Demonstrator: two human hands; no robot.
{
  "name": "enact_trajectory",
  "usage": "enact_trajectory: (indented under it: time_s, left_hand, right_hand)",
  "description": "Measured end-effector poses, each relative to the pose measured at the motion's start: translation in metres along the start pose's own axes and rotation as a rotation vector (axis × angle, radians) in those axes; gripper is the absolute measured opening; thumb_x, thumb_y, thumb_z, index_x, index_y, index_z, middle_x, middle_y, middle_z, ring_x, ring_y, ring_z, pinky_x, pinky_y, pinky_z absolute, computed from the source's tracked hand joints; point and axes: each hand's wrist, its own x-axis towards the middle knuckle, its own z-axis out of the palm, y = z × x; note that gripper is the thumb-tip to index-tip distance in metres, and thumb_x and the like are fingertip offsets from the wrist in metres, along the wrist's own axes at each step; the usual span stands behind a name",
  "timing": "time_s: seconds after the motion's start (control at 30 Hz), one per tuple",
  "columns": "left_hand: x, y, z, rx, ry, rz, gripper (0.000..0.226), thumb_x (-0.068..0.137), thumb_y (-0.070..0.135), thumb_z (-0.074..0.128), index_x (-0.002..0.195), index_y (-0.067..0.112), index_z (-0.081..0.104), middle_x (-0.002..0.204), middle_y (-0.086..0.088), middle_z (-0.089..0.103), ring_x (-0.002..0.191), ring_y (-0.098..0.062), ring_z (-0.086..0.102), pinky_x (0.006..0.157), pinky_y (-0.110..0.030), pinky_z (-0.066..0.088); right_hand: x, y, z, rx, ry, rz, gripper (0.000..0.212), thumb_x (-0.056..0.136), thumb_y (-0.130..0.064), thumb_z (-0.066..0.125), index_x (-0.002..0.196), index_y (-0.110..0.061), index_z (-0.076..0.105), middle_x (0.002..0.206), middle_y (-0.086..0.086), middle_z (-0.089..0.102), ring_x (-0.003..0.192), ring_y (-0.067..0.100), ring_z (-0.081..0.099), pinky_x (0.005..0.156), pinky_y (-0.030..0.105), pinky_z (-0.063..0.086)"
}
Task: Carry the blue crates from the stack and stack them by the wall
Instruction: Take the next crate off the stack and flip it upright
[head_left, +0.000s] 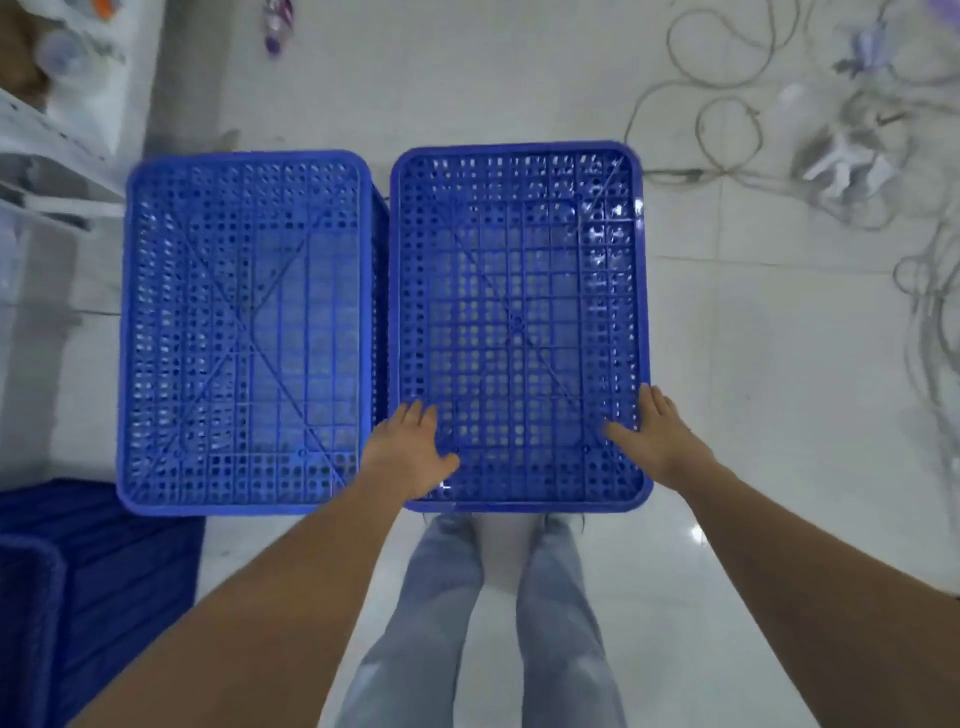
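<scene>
Both hands, left (410, 447) and right (652, 436), lay flat and apart on the right crate (519, 322), which wanted even side grips before lifting.

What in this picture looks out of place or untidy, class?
Grey cables lie tangled in loose loops across the white floor, beyond and to the right of the right-hand blue crate: a likely trip hazard. The two crates themselves sit level, side by side.

Two blue perforated plastic crates sit upside down: the right crate (519, 322) just beside the left crate (244, 332).
</scene>
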Motion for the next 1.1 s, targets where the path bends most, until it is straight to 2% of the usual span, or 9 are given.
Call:
enact_trajectory:
  time_s: [0.2,0.27,0.33,0.43,0.57,0.7,0.9,1.0,1.1]
  left_hand:
    - [0.082,-0.015,0.064,-0.072,0.034,-0.082,0.086,0.093,0.057,0.038,0.154,0.013,-0.005,0.162,-0.005,-0.013,0.149,-0.022,-0.011,0.121,-0.042,0.008]
    - [0.102,-0.012,0.072,-0.212,0.097,-0.154,0.087,0.093,0.054,0.041,0.153,0.014,-0.007,0.161,-0.004,-0.017,0.149,-0.021,-0.012,0.122,-0.042,0.008]
    - [0.121,-0.01,0.076,-0.37,0.181,-0.237,0.088,0.092,0.051,0.045,0.153,0.016,-0.008,0.161,-0.002,-0.018,0.149,-0.02,-0.01,0.12,-0.044,0.018]
    - [0.144,-0.01,0.077,-0.545,0.295,-0.284,0.092,0.091,0.045,0.052,0.153,0.017,-0.01,0.161,0.003,-0.017,0.15,-0.022,-0.001,0.107,-0.047,0.039]
    - [0.157,-0.007,0.079,-0.644,0.362,-0.321,0.091,0.091,0.04,0.054,0.153,0.017,-0.009,0.161,0.004,-0.015,0.149,-0.022,-0.001,0.108,-0.045,0.038]
    - [0.158,-0.008,0.082,-0.658,0.371,-0.33,0.089,0.091,0.04,0.053,0.154,0.02,-0.007,0.16,0.009,-0.019,0.15,-0.021,-0.003,0.099,-0.045,0.047]
    - [0.153,-0.016,0.077,-0.703,0.353,-0.322,0.087,0.092,0.035,0.055,0.153,0.026,-0.006,0.16,0.011,-0.016,0.149,-0.019,0.004,0.076,-0.041,0.056]
    - [0.154,-0.022,0.077,-0.718,0.351,-0.315,0.086,0.092,0.034,0.055,0.153,0.028,-0.006,0.161,0.01,-0.014,0.149,-0.022,0.006,0.076,-0.038,0.053]
    - [0.156,-0.025,0.075,-0.702,0.338,-0.314,0.087,0.092,0.036,0.055,0.153,0.029,-0.007,0.161,0.011,-0.014,0.149,-0.022,0.008,0.074,-0.039,0.054]
  right_hand:
    - [0.083,0.053,0.045,0.264,0.038,0.139,0.103,0.062,-0.07,0.041,0.147,-0.014,0.021,0.153,0.006,0.025,0.143,0.025,0.019,0.114,0.051,0.025]
    - [0.1,0.052,0.044,0.422,0.076,0.201,0.097,0.067,-0.063,0.049,0.144,-0.01,0.024,0.148,0.009,0.033,0.137,0.03,0.033,0.109,0.051,0.033]
    - [0.119,0.051,0.043,0.573,0.117,0.233,0.076,0.085,-0.047,0.053,0.143,-0.009,0.024,0.135,0.004,0.042,0.122,0.029,0.048,0.1,0.043,0.041]
    - [0.149,0.05,0.041,0.696,0.147,0.265,0.061,0.094,-0.037,0.048,0.145,-0.012,0.025,0.13,0.003,0.047,0.111,0.027,0.05,0.092,0.039,0.04]
    - [0.169,0.036,0.033,0.866,0.195,0.328,0.057,0.087,-0.041,0.05,0.134,-0.01,0.042,0.116,0.008,0.051,0.096,0.026,0.048,0.079,0.036,0.038]
    - [0.172,0.036,0.023,0.961,0.229,0.367,0.027,0.083,-0.037,0.054,0.093,-0.011,0.054,0.081,0.007,0.048,0.069,0.022,0.044,0.062,0.032,0.035]
    - [0.165,0.048,0.012,0.954,0.153,0.303,0.031,0.09,-0.029,0.055,0.109,-0.005,0.058,0.082,0.004,0.058,0.071,0.018,0.056,0.061,0.027,0.046]
    - [0.162,0.048,0.014,0.877,0.182,0.282,0.051,0.085,-0.036,0.062,0.111,0.007,0.057,0.092,0.016,0.055,0.083,0.027,0.055,0.082,0.043,0.054]
    - [0.152,0.048,0.019,0.816,0.223,0.267,0.041,0.08,-0.04,0.066,0.091,-0.003,0.053,0.095,0.034,0.053,0.082,0.026,0.049,0.094,0.056,0.048]
